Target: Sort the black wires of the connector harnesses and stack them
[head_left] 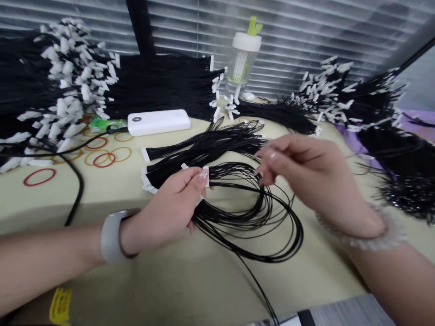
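My left hand is closed around a bundle of thin black cords at its white-taped end, thumb and fingers pinching the white tab. A grey band sits on that wrist. My right hand pinches the same cords farther along, fingertips together near the top of the loop. The cords hang in loose loops on the beige table between my two hands. Just behind lie two or three flat bundles of black cords with white ends.
Large heaps of black cords with white tabs fill the back left and the back right. A white power bank with a black cable, coloured rubber bands and a clear bottle stand behind. Window blinds close the back.
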Demonstrator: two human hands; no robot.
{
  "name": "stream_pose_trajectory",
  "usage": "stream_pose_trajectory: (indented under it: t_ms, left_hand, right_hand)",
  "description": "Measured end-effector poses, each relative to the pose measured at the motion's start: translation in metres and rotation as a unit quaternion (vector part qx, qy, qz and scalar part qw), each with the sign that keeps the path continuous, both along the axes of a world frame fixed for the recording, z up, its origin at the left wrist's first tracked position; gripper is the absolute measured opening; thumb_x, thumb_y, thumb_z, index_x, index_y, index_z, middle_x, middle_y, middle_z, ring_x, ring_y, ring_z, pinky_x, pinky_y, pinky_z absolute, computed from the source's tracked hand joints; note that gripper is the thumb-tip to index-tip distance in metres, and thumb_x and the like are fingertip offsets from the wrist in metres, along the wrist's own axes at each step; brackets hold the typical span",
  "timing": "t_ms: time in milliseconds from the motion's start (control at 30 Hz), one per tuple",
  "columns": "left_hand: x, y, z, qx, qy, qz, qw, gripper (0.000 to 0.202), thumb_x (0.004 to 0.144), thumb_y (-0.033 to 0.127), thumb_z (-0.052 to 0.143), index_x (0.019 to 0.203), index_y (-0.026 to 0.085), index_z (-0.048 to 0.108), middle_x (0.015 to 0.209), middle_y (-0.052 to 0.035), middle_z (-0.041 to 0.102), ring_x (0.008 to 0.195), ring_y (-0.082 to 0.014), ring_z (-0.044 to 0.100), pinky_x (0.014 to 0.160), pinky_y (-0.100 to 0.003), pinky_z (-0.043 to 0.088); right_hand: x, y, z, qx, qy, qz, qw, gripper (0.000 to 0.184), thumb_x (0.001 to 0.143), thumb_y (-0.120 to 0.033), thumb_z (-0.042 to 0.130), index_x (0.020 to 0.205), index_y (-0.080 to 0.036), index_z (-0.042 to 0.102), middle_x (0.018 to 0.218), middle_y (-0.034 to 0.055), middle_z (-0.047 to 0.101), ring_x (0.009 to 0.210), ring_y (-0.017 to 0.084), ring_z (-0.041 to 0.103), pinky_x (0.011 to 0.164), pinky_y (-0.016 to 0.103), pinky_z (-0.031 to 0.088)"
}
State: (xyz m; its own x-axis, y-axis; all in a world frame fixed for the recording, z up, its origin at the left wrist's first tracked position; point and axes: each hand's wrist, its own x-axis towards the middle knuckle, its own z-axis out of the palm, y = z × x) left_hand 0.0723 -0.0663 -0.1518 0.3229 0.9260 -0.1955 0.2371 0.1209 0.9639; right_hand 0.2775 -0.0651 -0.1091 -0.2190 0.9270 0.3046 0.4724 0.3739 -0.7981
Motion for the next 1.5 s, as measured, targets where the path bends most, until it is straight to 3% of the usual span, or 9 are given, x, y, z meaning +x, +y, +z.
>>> stream_pose_trajectory:
  t_ms: [133, 267, 367, 467, 633, 967, 1100, 1233, 1500]
  left_hand:
    - [-0.001, 0.0, 0.0, -0.008, -0.024, -0.017, 1.0, 0.035, 0.084, 0.047, 0.039, 0.063, 0.019, 0.042, 0.047, 0.0073, 0.04, 0.033, -0.0046, 0.037, 0.03, -0.015, 0.032]
    - [-0.001, 0.0, 0.0, -0.019, -0.034, -0.039, 0.998, 0.034, 0.084, 0.046, 0.04, 0.063, 0.019, 0.042, 0.047, 0.0075, 0.039, 0.033, -0.0047, 0.036, 0.03, -0.014, 0.032]
    - [-0.002, 0.001, 0.0, -0.022, -0.031, -0.038, 0.999, 0.033, 0.084, 0.046, 0.04, 0.064, 0.02, 0.043, 0.048, 0.0072, 0.04, 0.034, -0.005, 0.037, 0.03, -0.014, 0.032]
    - [-0.002, 0.001, 0.0, -0.03, -0.026, -0.043, 0.998, 0.033, 0.083, 0.047, 0.04, 0.066, 0.02, 0.045, 0.047, 0.0074, 0.039, 0.033, -0.005, 0.036, 0.031, -0.015, 0.032]
    - [-0.002, 0.001, 0.002, -0.01, -0.018, -0.045, 0.999, 0.031, 0.083, 0.044, 0.042, 0.065, 0.019, 0.046, 0.05, 0.0061, 0.045, 0.037, -0.0055, 0.038, 0.032, -0.014, 0.031]
    - [-0.003, 0.001, 0.005, 0.001, 0.006, -0.08, 0.997, 0.031, 0.084, 0.043, 0.04, 0.064, 0.019, 0.046, 0.049, 0.0068, 0.043, 0.037, -0.0063, 0.036, 0.034, -0.016, 0.029]
    - [-0.003, 0.002, 0.003, 0.03, 0.016, -0.094, 0.995, 0.033, 0.084, 0.044, 0.038, 0.063, 0.018, 0.044, 0.054, 0.0061, 0.042, 0.045, -0.007, 0.039, 0.042, -0.016, 0.033]
    - [-0.002, 0.003, 0.003, 0.039, 0.037, -0.1, 0.994, 0.036, 0.086, 0.044, 0.035, 0.062, 0.019, 0.043, 0.051, 0.0066, 0.038, 0.042, -0.0067, 0.034, 0.04, -0.017, 0.029]
    - [-0.003, 0.002, 0.003, 0.09, 0.078, -0.114, 0.986, 0.037, 0.086, 0.044, 0.034, 0.062, 0.019, 0.044, 0.057, 0.0042, 0.043, 0.053, -0.0101, 0.04, 0.049, -0.019, 0.033]
  right_hand:
    - [-0.012, -0.008, -0.008, 0.05, -0.184, 0.094, 0.977, 0.018, 0.087, -0.028, 0.046, 0.077, -0.017, 0.057, 0.062, -0.0037, 0.055, 0.053, 0.003, 0.047, 0.051, 0.015, 0.036]
    - [-0.015, -0.009, -0.011, 0.032, -0.23, 0.09, 0.969, 0.02, 0.09, -0.028, 0.038, 0.075, -0.016, 0.046, 0.057, -0.005, 0.042, 0.049, 0.004, 0.035, 0.046, 0.016, 0.029]
    - [-0.017, -0.01, -0.013, 0.032, -0.242, 0.1, 0.964, 0.018, 0.088, -0.019, 0.039, 0.071, -0.016, 0.042, 0.057, -0.0051, 0.04, 0.05, 0.005, 0.031, 0.048, 0.017, 0.028]
    - [-0.019, -0.011, -0.015, 0.07, -0.234, 0.117, 0.963, 0.016, 0.083, -0.013, 0.044, 0.068, -0.015, 0.049, 0.06, -0.0036, 0.047, 0.054, 0.005, 0.038, 0.053, 0.018, 0.031]
    - [-0.022, -0.015, -0.018, 0.097, -0.203, 0.082, 0.971, 0.015, 0.081, -0.018, 0.05, 0.072, -0.016, 0.062, 0.067, -0.0012, 0.06, 0.061, 0.006, 0.051, 0.057, 0.018, 0.038]
    - [-0.025, -0.021, -0.021, 0.175, -0.233, 0.05, 0.955, 0.014, 0.082, -0.019, 0.05, 0.072, -0.019, 0.059, 0.069, -0.0019, 0.061, 0.061, 0.006, 0.053, 0.056, 0.019, 0.041]
    - [-0.024, -0.023, -0.024, 0.212, -0.264, 0.04, 0.94, 0.016, 0.083, -0.02, 0.049, 0.071, -0.019, 0.059, 0.067, -0.0021, 0.059, 0.06, 0.006, 0.052, 0.055, 0.02, 0.038]
    - [-0.022, -0.024, -0.028, 0.258, -0.302, 0.034, 0.917, 0.013, 0.083, -0.02, 0.048, 0.075, -0.019, 0.059, 0.067, -0.0013, 0.058, 0.06, 0.008, 0.051, 0.053, 0.022, 0.036]
    - [-0.02, -0.024, -0.023, 0.334, -0.346, 0.106, 0.87, 0.017, 0.08, -0.013, 0.051, 0.064, -0.015, 0.055, 0.074, 0.003, 0.061, 0.064, 0.011, 0.05, 0.057, 0.025, 0.04]
